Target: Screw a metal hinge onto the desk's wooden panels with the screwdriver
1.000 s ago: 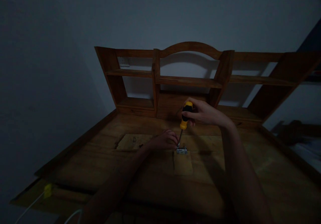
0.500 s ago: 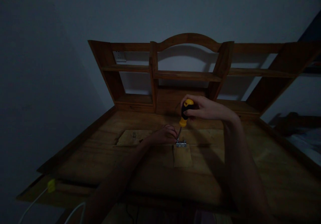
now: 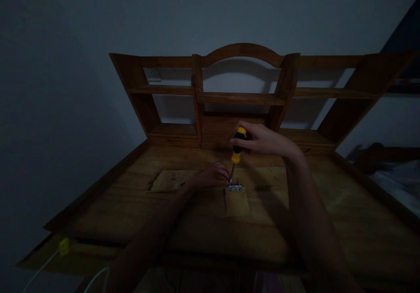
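Gripping a yellow-and-black screwdriver (image 3: 236,157) from its one o'clock side, the right hand (image 3: 257,139) has its thumb and fingers clamped around the handle, wrist bent and raised above the work. The handle leans to between twelve and one o'clock, while the metal shaft runs down to the left end of a small silver hinge (image 3: 235,188). Whether the tip sits in a screw is too small and dark to tell.

Taking the hinge as the dial's centre, the right hand is up at one o'clock and the left hand (image 3: 213,175) lies low at ten o'clock. The left hand's fingers are curled, their tips just beside the shaft's lower end; I cannot tell whether they pinch anything or touch the metal. The two hands are apart, the screwdriver's shaft passing between the left fingertips and the right hand above.

The hinge rests at the far end of a small pale board (image 3: 237,203), which stretches toward six o'clock. A longer pale panel (image 3: 265,177) reaches out toward two and ten o'clock, partly covered by the left hand. All of this lies on a wooden desktop (image 3: 344,205), with a shelf unit (image 3: 243,98) at twelve o'clock.
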Demonstrator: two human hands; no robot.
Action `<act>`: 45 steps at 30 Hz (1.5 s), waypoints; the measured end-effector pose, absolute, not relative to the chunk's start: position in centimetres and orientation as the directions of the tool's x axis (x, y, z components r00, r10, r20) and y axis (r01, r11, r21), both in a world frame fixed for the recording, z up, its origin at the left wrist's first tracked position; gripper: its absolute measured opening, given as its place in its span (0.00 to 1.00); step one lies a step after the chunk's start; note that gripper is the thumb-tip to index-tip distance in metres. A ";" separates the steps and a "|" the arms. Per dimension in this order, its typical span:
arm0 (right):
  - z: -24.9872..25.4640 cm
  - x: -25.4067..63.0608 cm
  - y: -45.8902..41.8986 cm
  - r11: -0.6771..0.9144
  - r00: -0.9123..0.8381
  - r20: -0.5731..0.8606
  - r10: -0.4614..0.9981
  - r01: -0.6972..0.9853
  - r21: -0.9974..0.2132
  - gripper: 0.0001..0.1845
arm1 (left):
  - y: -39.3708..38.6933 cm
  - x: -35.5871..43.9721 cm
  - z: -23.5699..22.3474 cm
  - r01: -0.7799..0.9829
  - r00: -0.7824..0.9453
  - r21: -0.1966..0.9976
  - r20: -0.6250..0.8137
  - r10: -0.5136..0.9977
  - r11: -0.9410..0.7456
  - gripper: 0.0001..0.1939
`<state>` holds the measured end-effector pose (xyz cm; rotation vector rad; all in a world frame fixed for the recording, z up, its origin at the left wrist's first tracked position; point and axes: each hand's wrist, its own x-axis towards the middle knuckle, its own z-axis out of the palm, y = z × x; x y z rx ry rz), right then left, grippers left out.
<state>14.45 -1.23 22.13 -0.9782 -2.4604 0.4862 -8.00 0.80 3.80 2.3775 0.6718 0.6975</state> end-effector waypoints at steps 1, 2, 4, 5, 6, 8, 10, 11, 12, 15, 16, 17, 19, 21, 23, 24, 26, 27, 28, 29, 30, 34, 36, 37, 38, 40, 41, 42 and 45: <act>22.0 14.1 -1.2 0.687 -0.619 0.308 0.722 0.592 -0.421 0.16 | 0.8 -8.0 3.8 0.299 0.736 0.634 0.323 0.595 -0.714 0.14; 21.8 13.7 -1.3 0.682 -0.587 0.345 0.732 0.632 -0.369 0.17 | 0.8 -8.0 3.8 0.295 0.735 0.634 0.327 0.594 -0.715 0.14; 21.5 13.0 -1.5 0.665 -0.538 0.413 0.735 0.692 -0.281 0.18 | 0.9 -7.9 3.8 0.281 0.741 0.638 0.332 0.585 -0.717 0.13; 21.5 12.8 -1.7 0.663 -0.529 0.436 0.728 0.706 -0.250 0.18 | 0.9 -7.9 3.7 0.275 0.742 0.641 0.333 0.581 -0.717 0.13; 21.5 12.6 -1.9 0.667 -0.532 0.446 0.719 0.708 -0.232 0.17 | 0.9 -7.9 3.7 0.272 0.742 0.643 0.333 0.581 -0.716 0.13; 21.6 12.6 -2.2 0.694 -0.562 0.438 0.702 0.676 -0.246 0.14 | 1.0 -7.9 3.6 0.277 0.738 0.643 0.333 0.586 -0.714 0.13; 21.9 12.8 -2.5 0.715 -0.596 0.402 0.695 0.631 -0.302 0.12 | 1.0 -8.0 3.5 0.292 0.731 0.632 0.336 0.593 -0.718 0.13; 21.9 12.9 -2.5 0.716 -0.605 0.385 0.697 0.616 -0.328 0.13 | 1.0 -8.0 3.5 0.298 0.734 0.625 0.333 0.592 -0.722 0.13; 22.0 13.1 -2.5 0.712 -0.605 0.376 0.702 0.612 -0.344 0.14 | 0.9 -8.0 3.5 0.301 0.736 0.619 0.332 0.589 -0.725 0.13; 21.8 13.1 -2.3 0.701 -0.578 0.405 0.708 0.642 -0.309 0.12 | 0.7 -8.0 3.7 0.296 0.736 0.617 0.339 0.586 -0.729 0.13; 21.7 13.0 -2.2 0.701 -0.569 0.425 0.704 0.652 -0.287 0.11 | 0.6 -7.9 3.8 0.293 0.735 0.621 0.340 0.587 -0.727 0.12; 21.6 13.0 -2.1 0.708 -0.570 0.440 0.694 0.653 -0.270 0.11 | 0.6 -7.9 3.9 0.292 0.731 0.626 0.341 0.591 -0.723 0.12; 21.6 12.9 -2.0 0.732 -0.593 0.446 0.671 0.625 -0.270 0.12 | 0.5 -7.8 3.9 0.283 0.729 0.638 0.342 0.593 -0.716 0.12; 21.7 12.8 -2.1 0.752 -0.619 0.431 0.656 0.584 -0.306 0.18 | 0.6 -7.7 3.9 0.267 0.727 0.645 0.353 0.589 -0.716 0.12; 21.8 12.9 -2.3 0.746 -0.617 0.421 0.665 0.576 -0.335 0.22 | 0.7 -7.8 3.7 0.253 0.722 0.646 0.369 0.585 -0.720 0.12; 21.8 12.9 -2.3 0.738 -0.609 0.419 0.673 0.583 -0.338 0.21 | 0.7 -7.8 3.6 0.251 0.721 0.645 0.373 0.584 -0.722 0.12; 21.8 12.8 -2.3 0.728 -0.596 0.424 0.682 0.605 -0.322 0.16 | 0.8 -7.8 3.4 0.257 0.717 0.640 0.377 0.587 -0.724 0.12; 21.7 12.8 -2.3 0.731 -0.594 0.433 0.678 0.609 -0.309 0.14 | 0.8 -7.8 3.4 0.261 0.717 0.637 0.375 0.588 -0.725 0.12; 21.7 12.7 -2.3 0.737 -0.595 0.446 0.669 0.607 -0.297 0.13 | 0.7 -7.8 3.4 0.266 0.718 0.636 0.371 0.589 -0.725 0.11; 21.6 12.7 -2.3 0.747 -0.598 0.459 0.657 0.598 -0.290 0.13 | 0.7 -7.8 3.5 0.271 0.720 0.637 0.363 0.591 -0.722 0.11; 21.6 12.6 -2.3 0.757 -0.604 0.467 0.646 0.585 -0.291 0.13 | 0.6 -7.8 3.5 0.277 0.722 0.641 0.353 0.595 -0.716 0.11; 21.6 12.5 -2.5 0.774 -0.628 0.456 0.631 0.553 -0.308 0.18 | 0.4 -7.7 3.9 0.296 0.725 0.650 0.324 0.608 -0.699 0.11; 21.6 12.5 -2.6 0.760 -0.618 0.453 0.643 0.591 -0.271 0.16 | 0.4 -7.7 3.9 0.291 0.726 0.650 0.327 0.604 -0.702 0.12; 21.6 12.5 -2.6 0.748 -0.606 0.459 0.650 0.618 -0.243 0.14 | 0.4 -7.7 3.9 0.286 0.728 0.651 0.329 0.601 -0.703 0.12; 21.6 12.5 -2.7 0.736 -0.594 0.468 0.655 0.641 -0.217 0.12 | 0.4 -7.7 3.9 0.282 0.731 0.653 0.329 0.598 -0.703 0.13; 21.6 12.5 -2.8 0.730 -0.582 0.488 0.651 0.657 -0.190 0.10 | 0.5 -7.7 3.8 0.278 0.731 0.657 0.329 0.598 -0.700 0.13; 21.6 12.4 -2.9 0.737 -0.587 0.491 0.644 0.648 -0.193 0.11 | 0.5 -7.7 3.7 0.278 0.729 0.659 0.329 0.600 -0.699 0.12; 21.7 12.4 -2.9 0.745 -0.595 0.486 0.640 0.636 -0.202 0.12 | 0.5 -7.7 3.7 0.277 0.727 0.659 0.331 0.601 -0.699 0.12; 21.7 12.4 -3.0 0.736 -0.597 0.462 0.656 0.642 -0.215 0.14 | 0.4 -7.6 3.6 0.275 0.725 0.674 0.323 0.609 -0.685 0.12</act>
